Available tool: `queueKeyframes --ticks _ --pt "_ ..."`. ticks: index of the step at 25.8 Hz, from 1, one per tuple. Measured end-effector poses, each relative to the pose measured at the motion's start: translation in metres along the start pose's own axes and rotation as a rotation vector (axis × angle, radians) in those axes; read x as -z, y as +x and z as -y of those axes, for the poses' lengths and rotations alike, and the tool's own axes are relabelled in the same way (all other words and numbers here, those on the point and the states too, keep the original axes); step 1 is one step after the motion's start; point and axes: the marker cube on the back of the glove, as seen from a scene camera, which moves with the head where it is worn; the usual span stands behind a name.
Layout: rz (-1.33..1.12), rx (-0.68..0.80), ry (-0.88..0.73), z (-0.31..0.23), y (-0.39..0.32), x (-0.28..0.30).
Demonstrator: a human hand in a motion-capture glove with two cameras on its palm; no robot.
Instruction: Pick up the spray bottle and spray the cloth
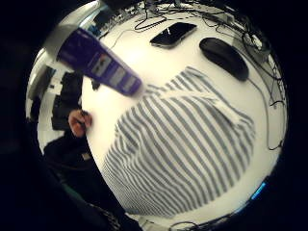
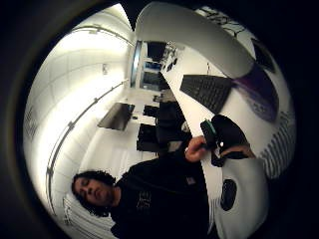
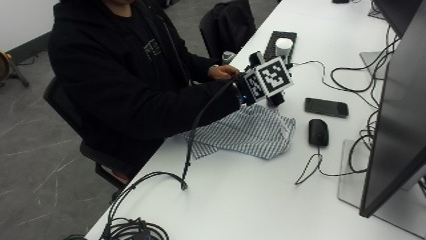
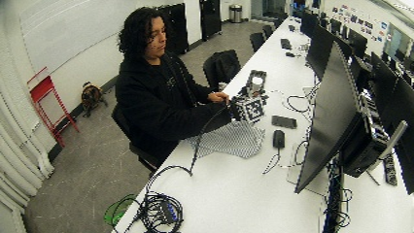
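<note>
Up near the middle of the outside view, the gloved right hand (image 3: 256, 86) was raised above the white desk (image 3: 266, 200). It was mostly hidden, so I could not tell if its fingers were curled or straight. The spray bottle (image 3: 275, 97) showed only as a dark shape right at the hand, with a white round top (image 3: 284, 46) just behind it. I could not tell if the hand was holding it. In the little finger side palm view, a purple bottle with a label (image 1: 98, 62) showed in the upper left of the frame, close to the palm and above the cloth.

The striped cloth (image 3: 246, 132) lay bunched on the desk just below the hand, in the middle of the outside view. In the little finger side palm view the cloth (image 1: 183, 149) filled most of the frame.

The bare left hand (image 3: 223, 72) was up beside the gloved one, a little to its left in the frame.

To the right of the cloth lay a black mouse (image 3: 318, 132). A black phone (image 3: 326, 107) lay flat just above the mouse in the frame. A keyboard (image 3: 276, 42) sat at the top of the view. A big dark monitor (image 3: 399, 115) stood along the right edge. Black cables (image 3: 133, 227) were piled at the lower left of the desk.
</note>
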Motion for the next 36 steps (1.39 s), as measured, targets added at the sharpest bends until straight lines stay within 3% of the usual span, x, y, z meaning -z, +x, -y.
queueKeyframes --ticks 11,25,36 --pt "-0.465 0.063 -0.138 -0.082 -0.010 0.036" --pt "-0.582 0.057 -0.098 -0.152 -0.024 0.043" --pt "-0.628 0.055 -0.114 -0.165 -0.027 0.023"
